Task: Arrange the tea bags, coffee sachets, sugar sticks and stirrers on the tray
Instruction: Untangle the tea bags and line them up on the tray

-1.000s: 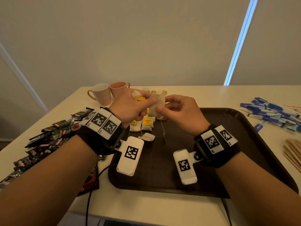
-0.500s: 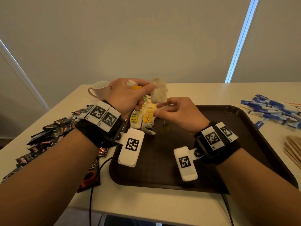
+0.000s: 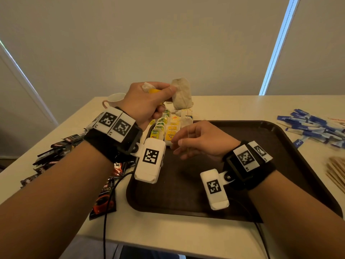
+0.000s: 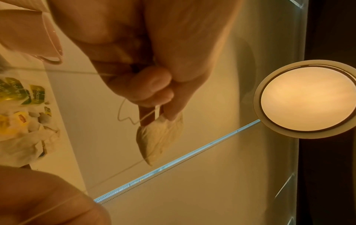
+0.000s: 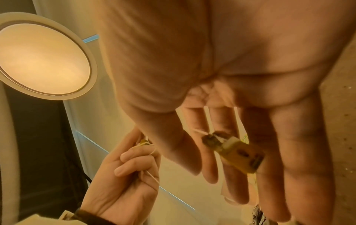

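My left hand [image 3: 170,90] is raised above the tray's far-left corner and pinches a beige tea bag [image 3: 181,94] by its top; in the left wrist view the tea bag [image 4: 159,137] hangs from the fingertips. More tea bag paper and a yellow tag sit in that fist. The bag's thin string [image 3: 187,131] runs down to my right hand [image 3: 178,144], which hovers low over the brown tray [image 3: 280,146]. In the right wrist view its fingers [image 5: 212,152] are nearly straight, and the yellow tag [image 5: 240,153] dangles under the palm. A row of tea bags [image 3: 164,128] lies on the tray.
Black coffee sachets [image 3: 56,152] are scattered on the table to the left, one sachet [image 3: 104,200] by the tray's near corner. Blue sugar sticks [image 3: 317,126] and wooden stirrers [image 3: 336,171] lie to the right. A pale cup [image 3: 113,99] stands behind my left hand. A black cable [image 3: 108,212] crosses the front edge.
My left hand has lifted the tea bag upward, drawing its string out long. My right hand stayed low over the tray and its fingers have loosened from a pinch.
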`<state>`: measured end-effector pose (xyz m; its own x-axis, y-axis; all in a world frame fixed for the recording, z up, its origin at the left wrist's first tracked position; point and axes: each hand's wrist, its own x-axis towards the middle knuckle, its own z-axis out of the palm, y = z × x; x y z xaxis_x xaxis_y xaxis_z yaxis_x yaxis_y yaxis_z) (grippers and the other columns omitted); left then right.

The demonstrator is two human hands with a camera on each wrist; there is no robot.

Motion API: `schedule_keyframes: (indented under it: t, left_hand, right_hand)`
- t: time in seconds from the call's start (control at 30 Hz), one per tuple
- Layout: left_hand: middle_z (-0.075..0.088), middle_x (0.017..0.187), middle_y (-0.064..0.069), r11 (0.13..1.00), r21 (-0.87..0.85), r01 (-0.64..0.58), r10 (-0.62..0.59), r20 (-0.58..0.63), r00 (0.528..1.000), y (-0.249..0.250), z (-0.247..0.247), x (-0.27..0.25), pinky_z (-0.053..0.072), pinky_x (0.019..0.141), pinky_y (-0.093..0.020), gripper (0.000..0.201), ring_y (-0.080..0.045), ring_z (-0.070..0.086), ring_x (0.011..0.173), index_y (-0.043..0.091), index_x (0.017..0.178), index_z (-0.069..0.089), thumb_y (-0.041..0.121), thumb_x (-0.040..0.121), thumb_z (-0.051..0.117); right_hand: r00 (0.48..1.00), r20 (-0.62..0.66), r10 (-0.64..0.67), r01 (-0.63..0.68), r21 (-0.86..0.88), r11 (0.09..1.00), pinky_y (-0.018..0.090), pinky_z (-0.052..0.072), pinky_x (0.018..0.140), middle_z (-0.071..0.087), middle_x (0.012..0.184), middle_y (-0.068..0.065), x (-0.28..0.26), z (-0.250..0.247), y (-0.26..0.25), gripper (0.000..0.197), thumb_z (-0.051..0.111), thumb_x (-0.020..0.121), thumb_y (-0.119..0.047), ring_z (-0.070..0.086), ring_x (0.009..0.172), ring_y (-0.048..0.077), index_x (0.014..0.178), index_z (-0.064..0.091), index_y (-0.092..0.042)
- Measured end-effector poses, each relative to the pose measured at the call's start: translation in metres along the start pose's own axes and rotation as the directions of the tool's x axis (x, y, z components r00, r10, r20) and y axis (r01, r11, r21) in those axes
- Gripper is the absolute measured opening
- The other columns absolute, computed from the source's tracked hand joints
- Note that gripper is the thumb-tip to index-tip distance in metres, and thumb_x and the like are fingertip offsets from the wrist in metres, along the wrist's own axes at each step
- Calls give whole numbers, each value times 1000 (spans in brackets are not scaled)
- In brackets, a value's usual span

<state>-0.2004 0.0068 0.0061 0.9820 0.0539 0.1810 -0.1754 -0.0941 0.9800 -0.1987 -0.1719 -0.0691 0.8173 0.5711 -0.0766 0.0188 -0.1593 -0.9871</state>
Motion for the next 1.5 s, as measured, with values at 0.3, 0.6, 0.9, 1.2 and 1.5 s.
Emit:
schedule_keyframes:
  t: [0.3,0.6,0.9,1.2,1.5]
  left_hand:
    - [70,81,-11,1000,-24,18,-18,-16,1000,-1,-1,2,34,38,-17,16,-8,43,44,5,103,70,16,91,70]
    - [69,83,-12,998,-26,53,-55,-55,997,-4,-2,10,34,39,-18,23,-9,44,46,6,108,69,19,89,72]
    - [67,88,-15,998,-46,52,-53,-20,998,0,-4,8,34,38,-17,28,-8,43,46,3,113,68,18,90,71]
    - [66,85,-12,998,-3,62,-61,132,989,4,-7,-12,32,37,-15,14,-6,41,44,4,99,69,16,92,66]
    - [64,74,-3,985,-5,170,-166,188,968,-21,-11,-34,28,34,-14,17,-5,38,44,4,103,65,15,90,67]
  right_hand:
    - [994,86,62,-61,-7,998,37,59,83,71,108,21,1,0,-1,33,48,92,17,71,94,34,117,65,4]
    - [980,188,63,-60,-22,998,34,61,79,71,106,24,-2,2,-5,28,42,101,6,72,96,32,122,55,-7]
    - [994,-91,62,-67,-58,996,28,60,58,74,86,25,-2,-2,-4,17,68,88,0,74,72,27,101,58,5]
    - [920,-370,-126,-14,-353,935,14,43,49,70,66,-3,3,-16,-9,11,83,78,-21,60,54,2,85,78,-13]
    - [934,-355,-33,71,93,993,26,59,61,74,92,23,-1,-16,-39,18,57,95,4,75,76,24,106,68,12]
